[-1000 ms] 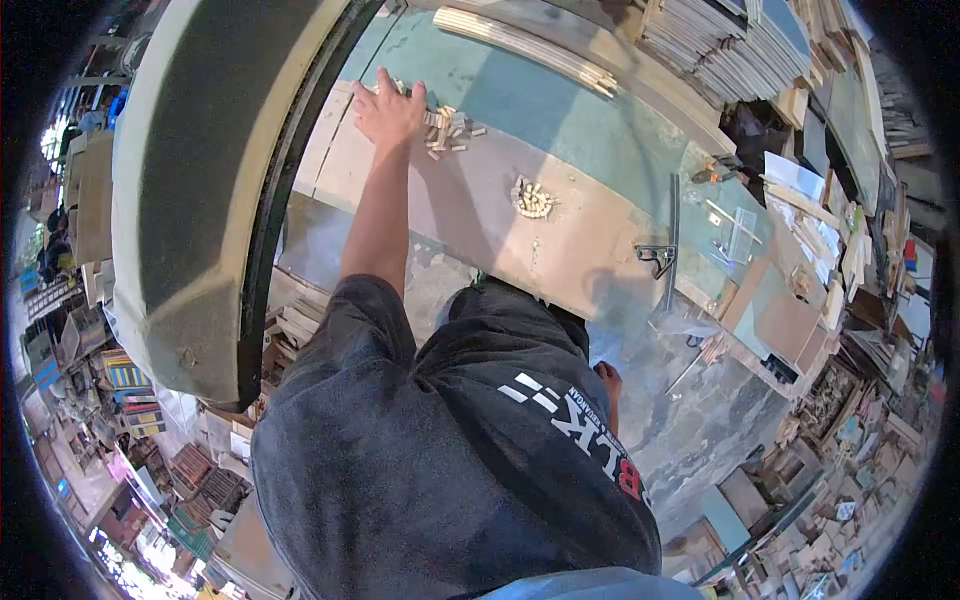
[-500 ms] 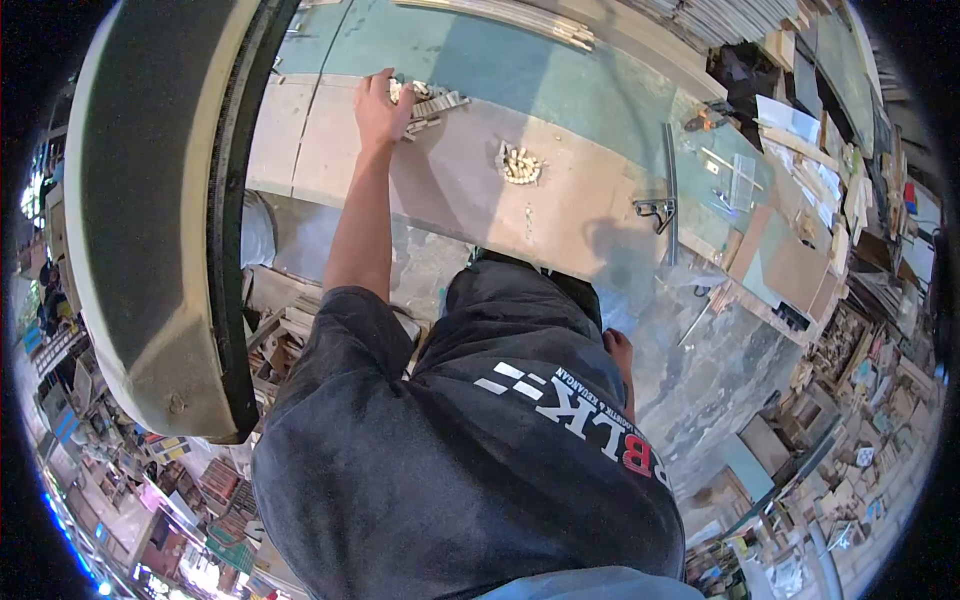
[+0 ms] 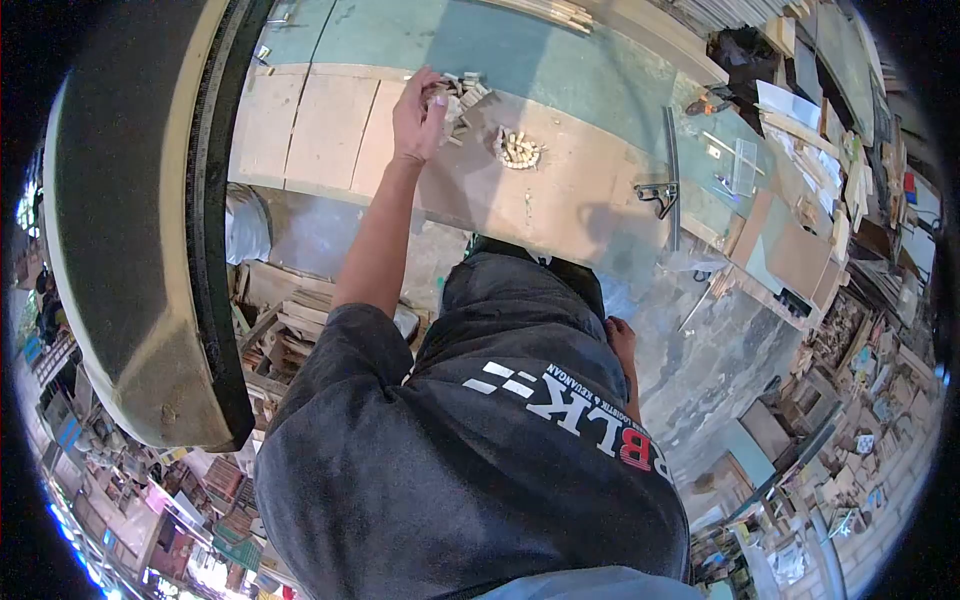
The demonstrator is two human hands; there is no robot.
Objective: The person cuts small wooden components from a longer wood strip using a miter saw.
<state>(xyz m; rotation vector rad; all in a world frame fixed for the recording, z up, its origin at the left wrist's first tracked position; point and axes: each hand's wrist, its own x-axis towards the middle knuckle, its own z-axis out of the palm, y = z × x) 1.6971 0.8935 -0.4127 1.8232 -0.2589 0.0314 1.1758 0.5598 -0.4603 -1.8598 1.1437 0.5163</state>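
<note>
My left hand [image 3: 418, 118] is over the bench at upper centre, its fingers curled round the left side of a pile of small wood pieces [image 3: 470, 98]. Some pale pieces show between the thumb and fingers. Close by on the right lies a second heap of short pale wooden dowels [image 3: 520, 150], apart from my hand. My right hand [image 3: 620, 338] hangs low beside my thigh, touching nothing on the bench. Its fingers are loosely extended and partly hidden.
A large machine body [image 3: 130, 230] stands close on my left. The bench [image 3: 590, 190] carries a combination square [image 3: 660, 195] on the right and long wood strips [image 3: 545, 12] at the back. Wood offcuts [image 3: 290, 325] lie beneath on the left.
My left hand and the pile of wood pieces have moved right, closer to the dowel heap. The view has shifted slightly. My right hand stays by my side.
</note>
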